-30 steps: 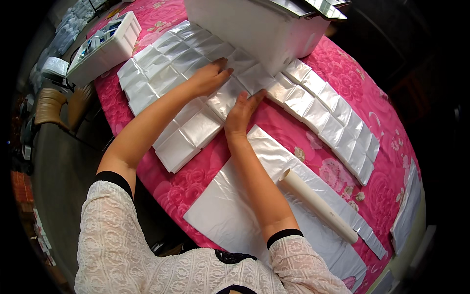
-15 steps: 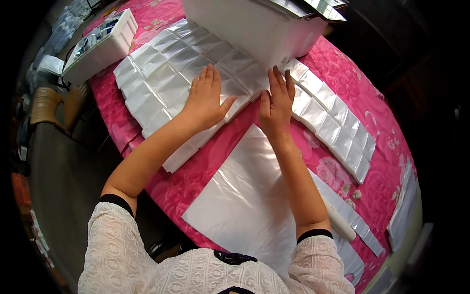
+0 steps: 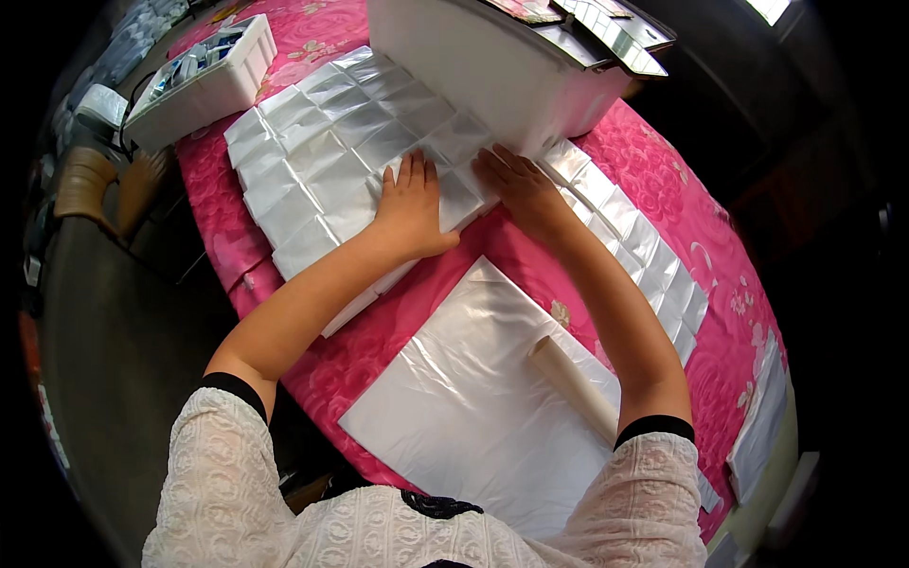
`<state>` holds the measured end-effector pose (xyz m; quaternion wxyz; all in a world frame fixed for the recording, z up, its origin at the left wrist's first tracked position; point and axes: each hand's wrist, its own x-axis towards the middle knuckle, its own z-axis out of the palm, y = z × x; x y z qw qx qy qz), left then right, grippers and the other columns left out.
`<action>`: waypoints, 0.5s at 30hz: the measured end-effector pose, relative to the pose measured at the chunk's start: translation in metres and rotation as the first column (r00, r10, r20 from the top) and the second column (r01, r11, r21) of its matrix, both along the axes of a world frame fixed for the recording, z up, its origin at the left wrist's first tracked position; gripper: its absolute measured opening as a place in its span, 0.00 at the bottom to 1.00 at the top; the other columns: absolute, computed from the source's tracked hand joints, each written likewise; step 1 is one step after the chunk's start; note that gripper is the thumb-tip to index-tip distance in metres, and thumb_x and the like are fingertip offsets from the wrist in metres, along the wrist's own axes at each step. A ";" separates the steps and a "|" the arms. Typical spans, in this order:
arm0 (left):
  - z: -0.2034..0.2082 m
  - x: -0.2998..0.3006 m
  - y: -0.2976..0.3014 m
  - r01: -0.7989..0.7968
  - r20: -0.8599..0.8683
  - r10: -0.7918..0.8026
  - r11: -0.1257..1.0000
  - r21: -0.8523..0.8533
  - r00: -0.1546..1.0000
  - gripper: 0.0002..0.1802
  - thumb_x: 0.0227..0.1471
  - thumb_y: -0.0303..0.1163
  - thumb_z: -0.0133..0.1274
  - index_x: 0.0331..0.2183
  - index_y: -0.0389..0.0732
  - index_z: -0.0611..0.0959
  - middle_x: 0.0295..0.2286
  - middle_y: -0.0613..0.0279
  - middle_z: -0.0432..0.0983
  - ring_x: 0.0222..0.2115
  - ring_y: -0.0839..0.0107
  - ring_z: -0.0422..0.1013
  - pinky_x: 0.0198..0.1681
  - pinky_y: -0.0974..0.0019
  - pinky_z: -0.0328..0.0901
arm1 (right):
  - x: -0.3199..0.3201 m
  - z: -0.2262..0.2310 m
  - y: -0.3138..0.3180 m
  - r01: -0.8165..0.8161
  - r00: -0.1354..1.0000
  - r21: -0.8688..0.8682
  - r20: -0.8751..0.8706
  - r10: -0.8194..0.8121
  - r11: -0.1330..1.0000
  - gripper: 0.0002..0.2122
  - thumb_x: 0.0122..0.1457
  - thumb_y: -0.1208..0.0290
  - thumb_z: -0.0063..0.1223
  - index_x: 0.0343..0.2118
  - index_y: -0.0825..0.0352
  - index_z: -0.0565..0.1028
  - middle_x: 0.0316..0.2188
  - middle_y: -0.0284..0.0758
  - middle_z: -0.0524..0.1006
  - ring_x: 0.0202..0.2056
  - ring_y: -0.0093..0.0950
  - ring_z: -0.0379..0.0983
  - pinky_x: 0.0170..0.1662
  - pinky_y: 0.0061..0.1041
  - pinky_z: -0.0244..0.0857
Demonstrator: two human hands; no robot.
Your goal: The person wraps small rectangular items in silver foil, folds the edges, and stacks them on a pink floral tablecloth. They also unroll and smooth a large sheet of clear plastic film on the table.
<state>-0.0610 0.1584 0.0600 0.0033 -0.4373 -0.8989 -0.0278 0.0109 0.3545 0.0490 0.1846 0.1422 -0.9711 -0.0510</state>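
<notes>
Clear, silvery plastic bags, folded into small squares, lie in a broad overlapping layer (image 3: 312, 161) across the table. My left hand (image 3: 412, 213) rests flat on its near right part, fingers stretched and thumb spread. At the layer's right corner, my right hand (image 3: 530, 197) lies palm down with its fingers extended and touching the plastic. Neither hand grips anything. Below my right forearm, a pale cardboard tube (image 3: 573, 388) sits on a smooth stack of flat plastic sheets (image 3: 454, 379). A second, narrower row of folded bags (image 3: 653, 241) runs to the right, partly hidden by my right arm.
A large white bin (image 3: 464, 71) with dark-framed panels (image 3: 606, 38) on top stands behind the bags. At the far left is a white box (image 3: 204, 95) of small packages. A pink floral cloth (image 3: 644, 142) covers the table. More plastic (image 3: 757, 426) hangs at the right edge.
My right hand has swung left from the gap between the rows onto the corner of the broad layer. My left hand has shifted slightly nearer and to the right. The view has also shifted a little.
</notes>
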 end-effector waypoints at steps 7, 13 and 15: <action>0.006 -0.003 0.004 -0.004 0.033 -0.001 0.988 0.153 0.999 0.60 0.32 0.60 0.53 0.51 0.21 0.50 0.53 0.33 0.43 0.56 0.45 0.38 0.56 0.45 0.38 | -0.027 0.018 -0.005 -0.003 1.000 0.162 0.031 -0.002 0.987 0.28 0.47 0.76 0.44 0.54 0.61 0.56 0.57 0.34 0.53 0.59 0.32 0.46 0.57 0.30 0.48; 0.003 -0.007 0.007 -0.051 0.029 0.047 0.990 0.129 0.998 0.59 0.33 0.61 0.51 0.51 0.21 0.51 0.53 0.33 0.43 0.56 0.45 0.38 0.56 0.44 0.37 | -0.044 0.043 -0.019 -0.025 0.956 0.262 0.290 -0.054 0.965 0.40 0.35 0.72 0.60 0.56 0.61 0.54 0.58 0.34 0.50 0.60 0.32 0.42 0.58 0.30 0.46; -0.002 -0.009 0.008 -0.042 0.029 0.037 0.984 0.173 0.999 0.59 0.32 0.62 0.52 0.51 0.21 0.53 0.53 0.33 0.44 0.56 0.44 0.38 0.56 0.45 0.38 | -0.051 0.045 -0.022 0.000 0.937 0.314 0.333 -0.110 0.950 0.43 0.31 0.71 0.63 0.55 0.60 0.54 0.58 0.35 0.50 0.60 0.33 0.42 0.57 0.31 0.46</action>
